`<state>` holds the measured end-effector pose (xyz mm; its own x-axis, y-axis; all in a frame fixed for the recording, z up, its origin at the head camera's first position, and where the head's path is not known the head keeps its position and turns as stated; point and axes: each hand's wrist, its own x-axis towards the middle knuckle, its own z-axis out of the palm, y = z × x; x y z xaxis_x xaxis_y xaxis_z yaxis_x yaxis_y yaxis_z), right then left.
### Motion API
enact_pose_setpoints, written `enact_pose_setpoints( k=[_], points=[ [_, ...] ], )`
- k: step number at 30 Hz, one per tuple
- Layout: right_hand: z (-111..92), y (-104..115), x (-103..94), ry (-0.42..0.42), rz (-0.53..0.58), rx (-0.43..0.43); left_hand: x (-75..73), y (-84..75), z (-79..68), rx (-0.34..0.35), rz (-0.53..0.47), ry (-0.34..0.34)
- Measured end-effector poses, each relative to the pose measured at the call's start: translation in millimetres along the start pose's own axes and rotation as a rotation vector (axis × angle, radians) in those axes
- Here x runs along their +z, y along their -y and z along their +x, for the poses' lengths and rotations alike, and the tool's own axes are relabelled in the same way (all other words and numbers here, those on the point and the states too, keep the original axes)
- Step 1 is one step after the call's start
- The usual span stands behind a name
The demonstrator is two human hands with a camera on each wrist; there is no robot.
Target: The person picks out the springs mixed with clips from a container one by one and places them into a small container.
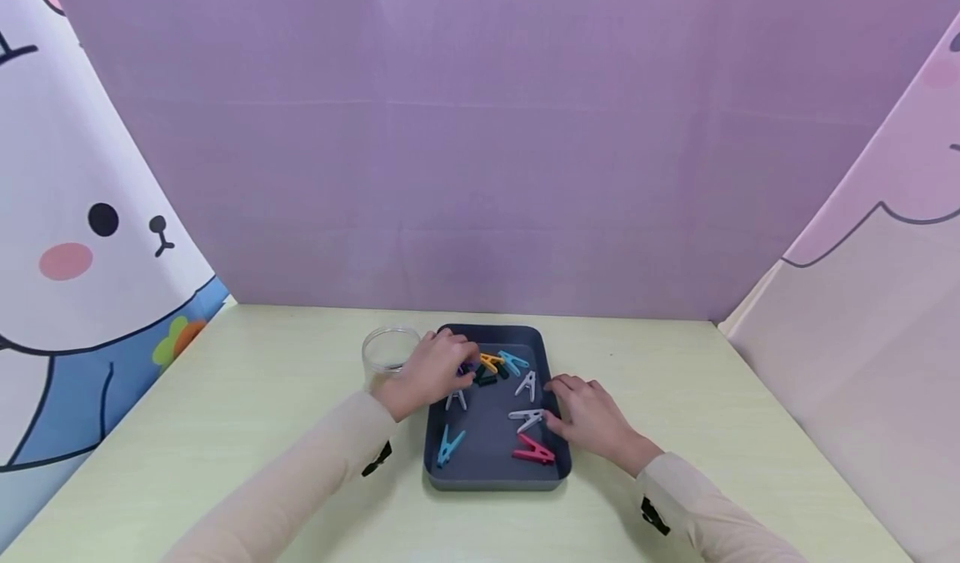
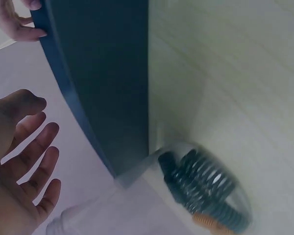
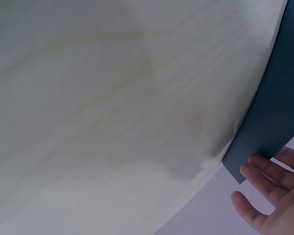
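A dark grey tray (image 1: 491, 471) holds plastic clothespins: a yellow clothespin (image 1: 491, 362), blue ones, white ones and a red clothespin (image 1: 534, 450). Over the tray's upper left part is my left hand (image 1: 431, 370), its fingers apart and loosely bent in the left wrist view, with nothing seen between them. Something purple (image 1: 463, 369) shows beside its fingertips, partly hidden. My right hand (image 1: 592, 417) touches the tray's right rim, thumb near the edge; its fingers lie fairly straight against the outer wall in the right wrist view.
A clear round jar (image 1: 390, 348) stands at the tray's left; dark ribbed coils (image 2: 206, 186) and an orange piece show through it. Small dark green pieces (image 1: 487, 378) lie among the clothespins. A purple backdrop (image 1: 480, 171) rises behind the pale table (image 1: 675, 363).
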<state>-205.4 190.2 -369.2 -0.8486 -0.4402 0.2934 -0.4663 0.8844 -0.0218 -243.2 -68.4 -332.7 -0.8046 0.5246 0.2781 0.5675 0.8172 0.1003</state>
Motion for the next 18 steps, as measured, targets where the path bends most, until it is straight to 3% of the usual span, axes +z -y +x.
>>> enact_pose_setpoints(
  k=[18],
  points=[
    [-1.1,-0.7,-1.6,-0.006,-0.008,-0.004,38.3,-2.6,11.3,0.009,-0.023,-0.017]
  ],
)
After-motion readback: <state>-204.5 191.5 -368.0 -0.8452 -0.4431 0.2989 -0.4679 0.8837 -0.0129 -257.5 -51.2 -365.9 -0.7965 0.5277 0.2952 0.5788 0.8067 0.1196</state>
